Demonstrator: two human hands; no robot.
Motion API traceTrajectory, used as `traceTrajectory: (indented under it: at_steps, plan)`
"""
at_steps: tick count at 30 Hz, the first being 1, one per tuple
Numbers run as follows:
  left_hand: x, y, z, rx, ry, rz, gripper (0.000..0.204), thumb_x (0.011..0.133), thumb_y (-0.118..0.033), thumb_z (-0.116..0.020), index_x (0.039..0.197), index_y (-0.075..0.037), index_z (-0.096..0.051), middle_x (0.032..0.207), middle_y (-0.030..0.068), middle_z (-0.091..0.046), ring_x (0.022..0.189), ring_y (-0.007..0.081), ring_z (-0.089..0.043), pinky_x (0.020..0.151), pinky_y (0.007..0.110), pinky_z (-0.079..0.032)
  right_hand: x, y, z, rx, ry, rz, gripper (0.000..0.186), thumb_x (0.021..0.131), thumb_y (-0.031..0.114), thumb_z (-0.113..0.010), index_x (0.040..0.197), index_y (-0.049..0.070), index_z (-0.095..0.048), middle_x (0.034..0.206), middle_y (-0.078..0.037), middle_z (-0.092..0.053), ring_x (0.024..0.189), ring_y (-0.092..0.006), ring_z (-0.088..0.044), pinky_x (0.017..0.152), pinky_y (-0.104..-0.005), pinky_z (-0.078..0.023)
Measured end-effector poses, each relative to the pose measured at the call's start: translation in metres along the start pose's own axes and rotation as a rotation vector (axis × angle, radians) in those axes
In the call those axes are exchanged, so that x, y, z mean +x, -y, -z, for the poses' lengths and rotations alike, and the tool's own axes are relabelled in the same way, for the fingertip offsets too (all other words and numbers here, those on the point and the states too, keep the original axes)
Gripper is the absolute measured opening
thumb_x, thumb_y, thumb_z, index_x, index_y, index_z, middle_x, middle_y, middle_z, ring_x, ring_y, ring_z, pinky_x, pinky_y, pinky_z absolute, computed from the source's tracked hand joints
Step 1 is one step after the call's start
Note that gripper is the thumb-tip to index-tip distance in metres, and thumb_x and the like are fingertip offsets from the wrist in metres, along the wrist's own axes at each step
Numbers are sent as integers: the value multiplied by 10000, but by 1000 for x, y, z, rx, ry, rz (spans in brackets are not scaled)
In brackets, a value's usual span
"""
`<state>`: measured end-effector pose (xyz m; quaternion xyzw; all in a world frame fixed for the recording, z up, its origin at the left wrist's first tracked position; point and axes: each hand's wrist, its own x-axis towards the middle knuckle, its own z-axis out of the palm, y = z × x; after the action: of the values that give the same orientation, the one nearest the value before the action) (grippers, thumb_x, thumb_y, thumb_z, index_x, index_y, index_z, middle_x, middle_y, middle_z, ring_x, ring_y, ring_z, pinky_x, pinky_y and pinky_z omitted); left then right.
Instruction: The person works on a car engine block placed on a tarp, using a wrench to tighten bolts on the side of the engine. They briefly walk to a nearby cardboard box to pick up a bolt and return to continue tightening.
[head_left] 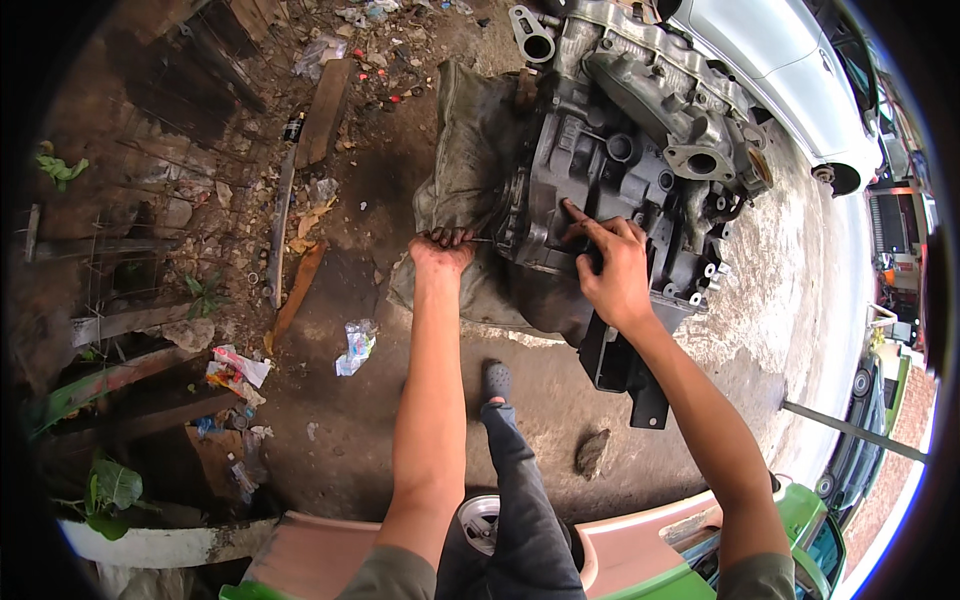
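Observation:
A dark metal engine assembly (590,160) lies on a crumpled greyish-green cloth (450,130) in the upper middle. At its left side my left hand (445,250) has its fingers wrapped round a thin metal tool (483,240), whose far end meets the engine and cannot be made out clearly. My right hand (614,270) rests on the dark casing with its index finger extended onto the surface and its thumb apart; I see nothing held in it. A black metal bracket (620,365) juts from the casing below my right hand.
A silver car (770,50) stands at upper right. Wood planks (325,110) and litter (352,345) lie at left. My foot in a grey clog (497,380) is below the engine, near a stone (592,450). A pink-and-green panel (650,540) and a wheel (480,525) are at the bottom.

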<state>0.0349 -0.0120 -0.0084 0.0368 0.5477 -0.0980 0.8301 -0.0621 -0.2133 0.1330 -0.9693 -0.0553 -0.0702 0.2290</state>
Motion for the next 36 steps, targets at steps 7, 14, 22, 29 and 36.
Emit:
traceTrajectory:
  at_steps: [7, 14, 22, 29, 36]
  plan:
    - [-16, 14, -3, -103, -99, -154, 380, 923, -366, -357, 624, -152, -261, 560, -4, -232, 504, 166, -190, 565, 336, -305, 1, 2, 5, 29, 29, -26, 644, 703, 8, -619, 1337, 112, -579, 957, -22, -702, 950, -247, -584, 1043, -412, -367]
    - [-32, 28, 2, -239, -2, -213, 521, 904, -494, -415, 562, -153, -219, 497, 3, -164, 435, 165, -149, 469, 323, -193, -1, -3, 4, 47, 58, -48, 653, 699, 12, -624, 1344, 105, -571, 958, -21, -698, 964, -235, -588, 1039, -414, -370]
    - [-17, 15, 7, -116, 99, -130, 448, 915, -455, -495, 684, -104, -341, 536, 14, -216, 494, 170, -193, 556, 329, -257, 3, 1, 5, 91, 21, -35, 653, 695, 23, -628, 1341, 103, -574, 940, -30, -699, 945, -232, -588, 1024, -417, -375]
    - [-52, 21, 5, 99, 206, -306, 445, 988, -447, -434, 682, -130, -376, 522, -10, -249, 478, 143, -209, 524, 305, -249, 0, -1, 8, 97, 49, -44, 605, 714, 42, -646, 1314, 66, -580, 1043, -42, -699, 1021, -243, -582, 1045, -427, -370]
    - [-122, 40, 24, 746, 359, -678, 358, 970, -380, -572, 734, -122, -497, 593, -55, -355, 515, 66, -293, 499, 268, -243, -4, 11, 26, 69, 73, -22, 512, 765, 138, -646, 1266, 51, -586, 1453, -98, -472, 1378, -290, -367, 1148, -481, -280]
